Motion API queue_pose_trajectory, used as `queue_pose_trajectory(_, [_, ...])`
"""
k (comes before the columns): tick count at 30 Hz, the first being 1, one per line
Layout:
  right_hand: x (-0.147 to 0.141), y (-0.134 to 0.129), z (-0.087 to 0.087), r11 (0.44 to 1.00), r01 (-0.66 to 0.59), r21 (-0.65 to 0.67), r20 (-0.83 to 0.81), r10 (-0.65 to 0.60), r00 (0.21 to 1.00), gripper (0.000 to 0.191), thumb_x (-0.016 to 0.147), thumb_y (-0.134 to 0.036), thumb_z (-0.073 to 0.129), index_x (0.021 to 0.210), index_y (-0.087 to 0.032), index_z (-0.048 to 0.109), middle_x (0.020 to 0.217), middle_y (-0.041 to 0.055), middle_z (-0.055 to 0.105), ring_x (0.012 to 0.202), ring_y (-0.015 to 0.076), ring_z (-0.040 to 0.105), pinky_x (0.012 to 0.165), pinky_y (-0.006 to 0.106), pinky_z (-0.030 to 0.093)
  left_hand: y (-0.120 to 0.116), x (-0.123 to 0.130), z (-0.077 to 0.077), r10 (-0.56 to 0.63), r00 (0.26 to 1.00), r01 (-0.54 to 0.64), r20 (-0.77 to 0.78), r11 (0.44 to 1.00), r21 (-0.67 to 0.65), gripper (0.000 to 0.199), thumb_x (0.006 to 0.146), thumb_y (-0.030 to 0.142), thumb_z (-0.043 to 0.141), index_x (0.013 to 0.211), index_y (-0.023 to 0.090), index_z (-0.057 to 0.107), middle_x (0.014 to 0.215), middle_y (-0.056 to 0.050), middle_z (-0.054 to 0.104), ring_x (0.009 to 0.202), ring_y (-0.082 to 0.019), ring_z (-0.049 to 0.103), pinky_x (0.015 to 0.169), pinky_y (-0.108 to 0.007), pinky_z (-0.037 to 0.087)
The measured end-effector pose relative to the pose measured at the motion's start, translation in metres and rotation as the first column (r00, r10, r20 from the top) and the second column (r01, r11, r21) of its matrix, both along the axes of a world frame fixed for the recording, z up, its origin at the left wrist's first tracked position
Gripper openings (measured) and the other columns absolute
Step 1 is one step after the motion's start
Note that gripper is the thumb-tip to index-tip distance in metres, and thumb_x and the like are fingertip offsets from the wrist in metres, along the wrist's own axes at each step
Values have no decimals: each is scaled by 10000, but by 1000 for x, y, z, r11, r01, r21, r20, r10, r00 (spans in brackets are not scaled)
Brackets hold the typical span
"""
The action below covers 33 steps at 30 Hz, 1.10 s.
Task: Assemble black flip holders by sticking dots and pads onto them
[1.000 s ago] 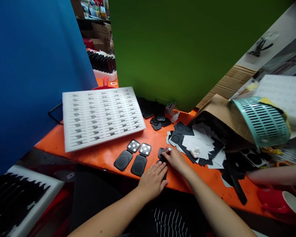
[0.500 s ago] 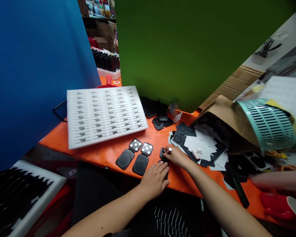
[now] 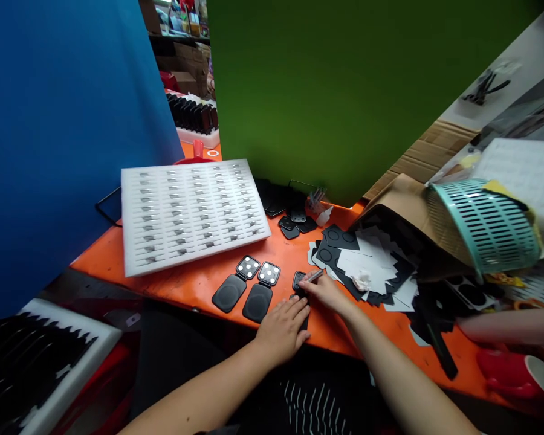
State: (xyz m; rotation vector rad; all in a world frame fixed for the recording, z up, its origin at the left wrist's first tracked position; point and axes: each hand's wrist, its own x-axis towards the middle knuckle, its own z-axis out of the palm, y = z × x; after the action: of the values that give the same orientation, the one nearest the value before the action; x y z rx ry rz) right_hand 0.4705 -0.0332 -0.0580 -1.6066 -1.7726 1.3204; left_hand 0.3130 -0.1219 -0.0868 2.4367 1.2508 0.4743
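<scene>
My left hand (image 3: 283,329) lies flat, fingers stretched out, over the lower part of a black hinged piece (image 3: 298,278) near the table's front edge. That hand covers much of the piece. Over its upper square part, my right hand (image 3: 325,291) is closed in a pinch on a slim silvery pen-like tool (image 3: 316,275); its tip is hidden by the fingers. To the left, two similar black hinged pieces lie unfolded, one (image 3: 229,292) beside the other (image 3: 258,302). Their upper squares show several white dots.
A white foam tray (image 3: 194,217) with rows of slots stands at the back left. Black square parts (image 3: 290,226) and a small white bottle (image 3: 325,215) lie behind my hands. At right are paper scraps (image 3: 367,266), a teal basket (image 3: 489,223) and a red mug (image 3: 508,371).
The pen-like tool in my right hand has tilted, and its free end now points up to the right. My left hand has stayed in place on the black hinged piece.
</scene>
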Motion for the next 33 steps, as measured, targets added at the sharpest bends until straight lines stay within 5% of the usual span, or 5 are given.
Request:
queue_pose_trajectory(6, [-22, -8, 0, 955, -167, 244, 309, 86, 947, 134, 766, -288, 503, 681, -194, 548, 684, 1, 622, 640, 132, 559, 611, 227, 384, -1, 1, 2, 0, 1000, 0, -17, 1000, -9, 524, 834, 466, 400, 1296, 231, 326, 1340, -26, 380, 1242, -206, 297, 1012, -383, 269])
queue_pose_trajectory(19, [-18, -5, 12, 957, -238, 168, 342, 170, 924, 152, 727, -309, 550, 842, -212, 567, 755, -4, 641, 677, 137, 569, 601, 221, 379, -1, 0, 5, 12, 1000, -12, -15, 1000, -16, 528, 826, 462, 420, 1292, 231, 326, 1361, -20, 347, 1245, -204, 287, 1016, -382, 266])
queue_pose_trajectory(25, [-21, 2, 11, 911, -346, 225, 424, 229, 877, 88, 741, -211, 477, 703, -193, 555, 716, 7, 621, 646, 122, 543, 586, 204, 358, -1, 0, 5, 10, 1000, -10, -7, 1000, -27, 516, 832, 458, 413, 1289, 229, 338, 1350, -25, 365, 1236, -205, 305, 1025, -377, 248])
queue_pose_trajectory(33, [-17, 15, 12, 916, -392, 88, 353, 339, 872, 85, 683, -201, 502, 663, -185, 583, 647, -7, 617, 586, 105, 517, 545, 200, 331, -1, 2, 7, 20, 999, -21, -29, 999, -35, 513, 832, 455, 421, 1291, 242, 334, 1358, -7, 353, 1246, -199, 288, 1028, -372, 240])
